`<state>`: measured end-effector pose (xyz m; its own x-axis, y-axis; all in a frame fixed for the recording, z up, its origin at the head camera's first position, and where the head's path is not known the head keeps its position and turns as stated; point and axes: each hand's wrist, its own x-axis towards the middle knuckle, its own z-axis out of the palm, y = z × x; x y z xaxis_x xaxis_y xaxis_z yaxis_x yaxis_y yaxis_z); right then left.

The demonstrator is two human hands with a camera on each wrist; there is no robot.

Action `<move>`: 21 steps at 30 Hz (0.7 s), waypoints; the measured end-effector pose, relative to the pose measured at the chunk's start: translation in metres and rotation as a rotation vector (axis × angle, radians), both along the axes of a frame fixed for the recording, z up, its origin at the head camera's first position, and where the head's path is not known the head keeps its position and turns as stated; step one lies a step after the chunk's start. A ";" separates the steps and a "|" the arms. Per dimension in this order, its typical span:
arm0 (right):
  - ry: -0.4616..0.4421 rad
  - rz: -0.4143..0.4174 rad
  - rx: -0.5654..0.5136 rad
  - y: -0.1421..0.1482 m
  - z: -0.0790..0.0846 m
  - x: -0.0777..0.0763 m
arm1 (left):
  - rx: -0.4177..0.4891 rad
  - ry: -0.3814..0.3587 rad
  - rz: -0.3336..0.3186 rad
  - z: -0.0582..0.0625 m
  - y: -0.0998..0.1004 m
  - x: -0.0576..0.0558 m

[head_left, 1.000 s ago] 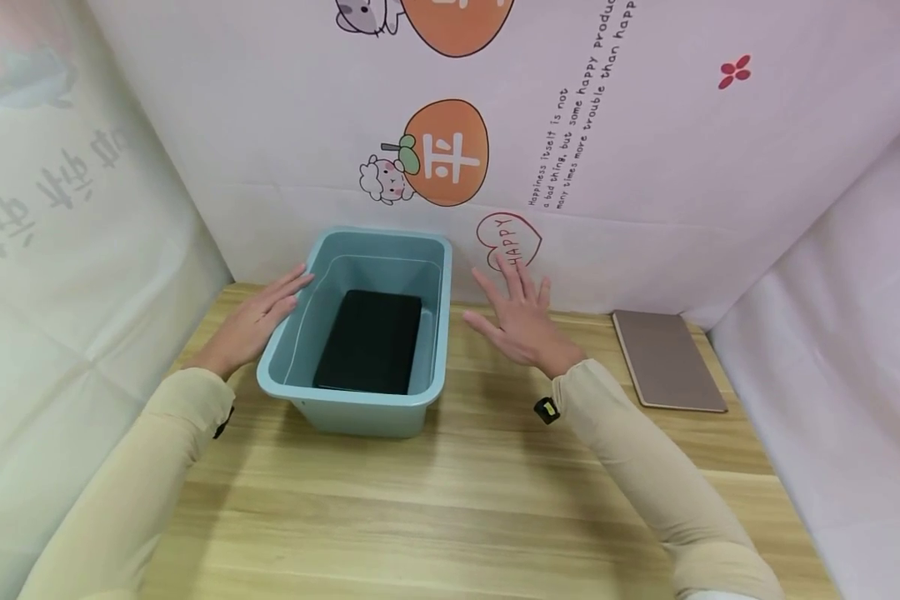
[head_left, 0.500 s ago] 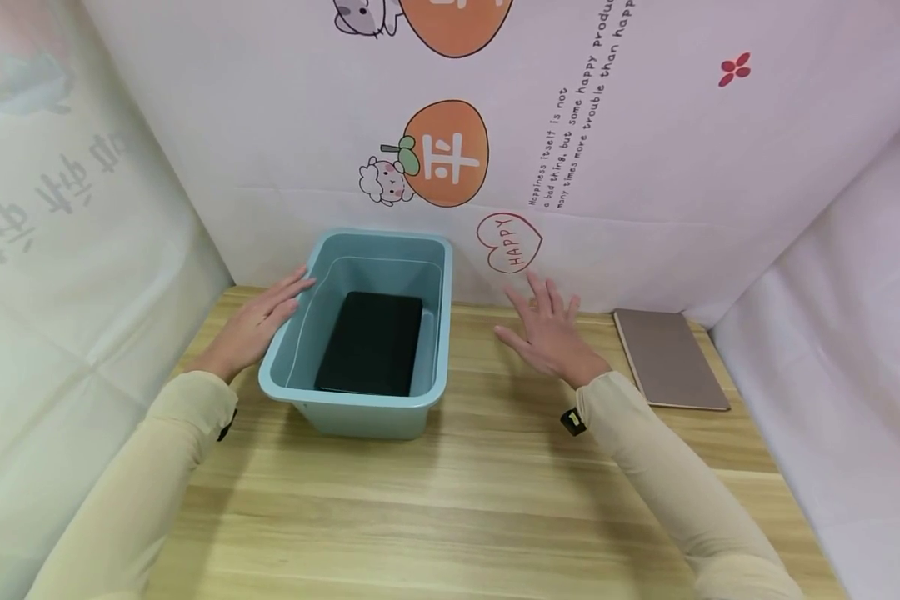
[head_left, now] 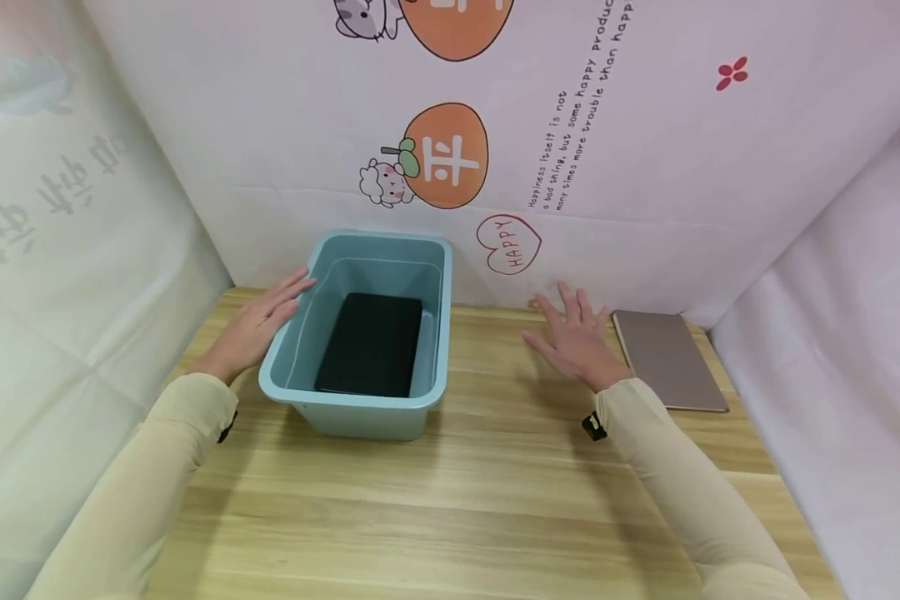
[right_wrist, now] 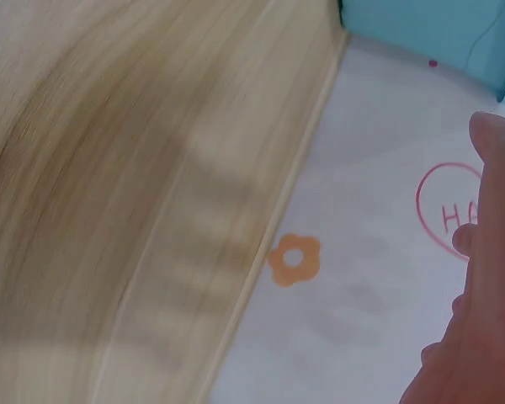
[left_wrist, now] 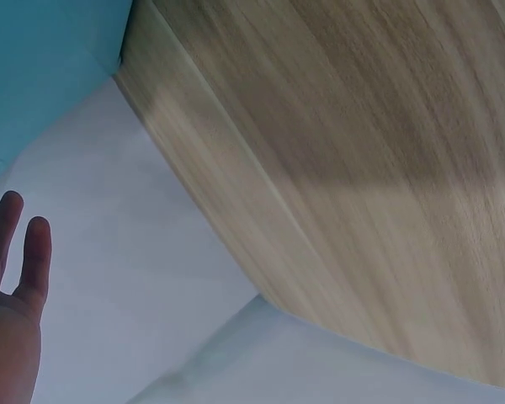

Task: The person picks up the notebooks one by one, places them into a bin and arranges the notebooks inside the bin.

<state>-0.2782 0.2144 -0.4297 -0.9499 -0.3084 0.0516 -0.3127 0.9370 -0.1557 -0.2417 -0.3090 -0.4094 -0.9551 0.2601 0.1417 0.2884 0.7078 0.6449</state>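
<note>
A blue plastic bin stands on the wooden table, with a flat black rectangular thing lying on its floor. My left hand rests along the bin's left rim, fingers straight; in the left wrist view two fingers of that hand show beside the bin's blue wall. To the right, my right hand hovers with spread fingers and holds nothing. Close by its right side lies a grey-brown notebook. In the right wrist view the right hand appears at the edge.
A white printed sheet rises behind the table, and white cloth walls stand at the left and right. The bin is near the table's back edge.
My right hand has moved right and slightly nearer to me, away from the bin and toward the notebook. My left hand has stayed at the rim, and the bin and its contents look unchanged.
</note>
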 end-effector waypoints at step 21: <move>-0.110 -0.126 -0.076 0.063 -0.020 0.008 | 0.012 0.003 0.008 -0.003 0.002 -0.001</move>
<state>-0.2705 0.2774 -0.4499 -0.9819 -0.1860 -0.0359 -0.1710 0.9519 -0.2543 -0.2427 -0.3073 -0.4120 -0.9567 0.2508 0.1477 0.2849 0.7024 0.6523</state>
